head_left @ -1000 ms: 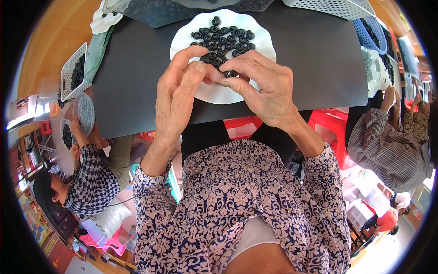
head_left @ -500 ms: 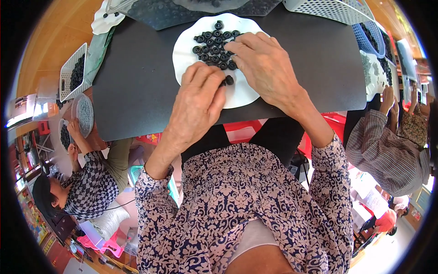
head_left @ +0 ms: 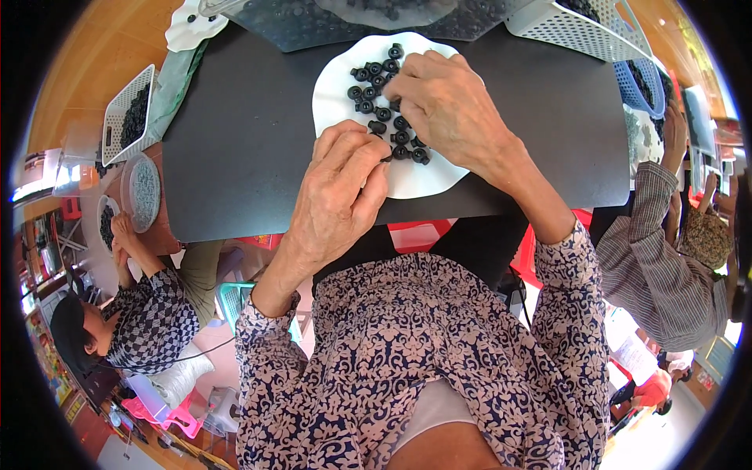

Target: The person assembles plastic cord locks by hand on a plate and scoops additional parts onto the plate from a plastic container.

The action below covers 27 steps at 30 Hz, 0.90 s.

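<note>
Many small round black plastic pieces (head_left: pixel 378 81) with ring-shaped tops and side nubs lie on a white wavy-rimmed plate (head_left: pixel 329 94). Over the plate's lower left edge is my left hand (head_left: pixel 341 176), its fingers curled in a pinch. A black piece shows at its fingertips. From the right, my right hand (head_left: pixel 454 113) reaches over the plate with bent fingers drawn together among the pieces. Its fingertips are slightly blurred, and whatever they hold is hidden. Several pieces (head_left: pixel 401 141) sit between the two hands, towards the near side of the plate.
The plate rests on a dark table (head_left: pixel 235 141). Beyond it stands a translucent bin (head_left: pixel 266 23) of black pieces, beside a white perforated basket (head_left: pixel 572 31). Another basket (head_left: pixel 125 117) is at left. People work on both sides; one wears a checkered sleeve (head_left: pixel 168 313).
The black pieces on the plate have spread apart, several now nearer me. My right fingers have shifted slightly among them. The view has moved a little; the co-worker at right has raised an arm.
</note>
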Tool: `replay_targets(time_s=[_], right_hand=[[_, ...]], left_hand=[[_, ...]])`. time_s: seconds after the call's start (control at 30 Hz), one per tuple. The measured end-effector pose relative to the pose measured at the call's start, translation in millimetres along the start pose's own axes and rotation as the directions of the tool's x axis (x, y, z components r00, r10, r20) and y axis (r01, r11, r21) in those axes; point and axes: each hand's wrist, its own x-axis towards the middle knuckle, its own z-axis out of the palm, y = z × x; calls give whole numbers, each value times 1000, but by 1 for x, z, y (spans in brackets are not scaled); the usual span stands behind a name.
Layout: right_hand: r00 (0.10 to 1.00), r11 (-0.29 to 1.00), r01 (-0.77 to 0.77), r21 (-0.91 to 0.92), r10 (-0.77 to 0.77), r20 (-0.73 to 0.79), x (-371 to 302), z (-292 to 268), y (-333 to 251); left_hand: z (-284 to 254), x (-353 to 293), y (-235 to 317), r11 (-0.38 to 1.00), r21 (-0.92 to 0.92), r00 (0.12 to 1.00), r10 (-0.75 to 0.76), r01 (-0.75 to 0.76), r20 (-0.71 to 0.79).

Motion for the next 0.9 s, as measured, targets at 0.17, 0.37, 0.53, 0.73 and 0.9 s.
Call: replay_targets(time_s=[0.17,0.37,0.53,0.73,0.9], right_hand=[[992,999,-33,2,33,-119,7,-7,1],[973,986,-140,-94,120,-195,12,6,22],[990,997,-41,-66,32,-139,10,7,27],[997,997,-61,-49,58,-56,1,-1,24],[999,1000,-16,-3,16,-41,-11,-2,21]], left_hand=[[-6,-4,-2,1000,-12,999,12,-12,-50],[-7,-6,-3,999,1,997,-33,33,-66],[-4,-6,-3,1000,-7,997,-31,30,-67],[-3,-10,-8,1000,29,996,15,-12,-84],[-6,-13,-17,988,140,981,-37,64,-189]])
